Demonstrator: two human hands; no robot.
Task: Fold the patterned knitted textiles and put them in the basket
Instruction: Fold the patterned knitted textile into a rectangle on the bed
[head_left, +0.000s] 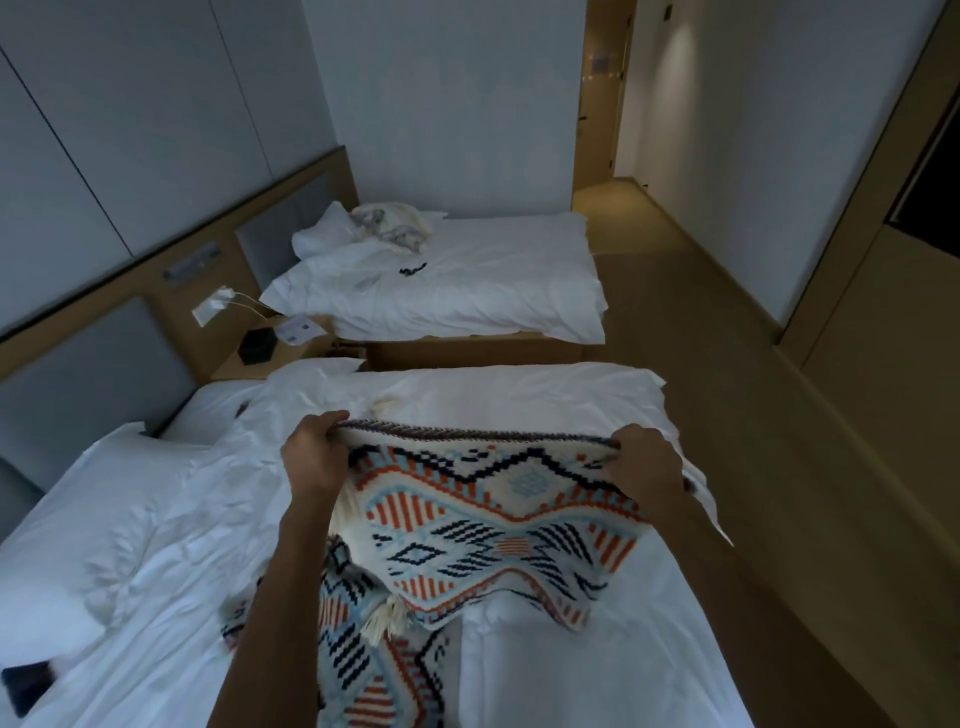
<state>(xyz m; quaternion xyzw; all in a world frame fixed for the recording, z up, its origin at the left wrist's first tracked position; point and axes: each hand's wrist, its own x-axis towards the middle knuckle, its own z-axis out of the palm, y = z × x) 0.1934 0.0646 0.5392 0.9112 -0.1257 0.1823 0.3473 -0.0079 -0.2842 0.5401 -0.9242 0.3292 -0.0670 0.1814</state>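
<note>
The patterned knitted textile (498, 525) hung lifted over the near bed (597, 675), its lower part trailing toward six o'clock. Left hand (317, 457) pinched the top edge at nine o'clock, right hand (644, 467) at three, both arms extended forward. Advisable: keep corners level, edge taut, before folding. No basket visible.

No legible text, perhaps print on nightstand card (297, 329)

Cream knitted textile with orange, navy and pale-blue geometric pattern (467, 525): lower end is cut off by the bottom edge. Dark navy object (26, 686) at the lower left: cropped by the frame, unidentifiable. Crumpled pale cloth (387, 223) on the far white bed (519, 280): too small to be identified.
</note>
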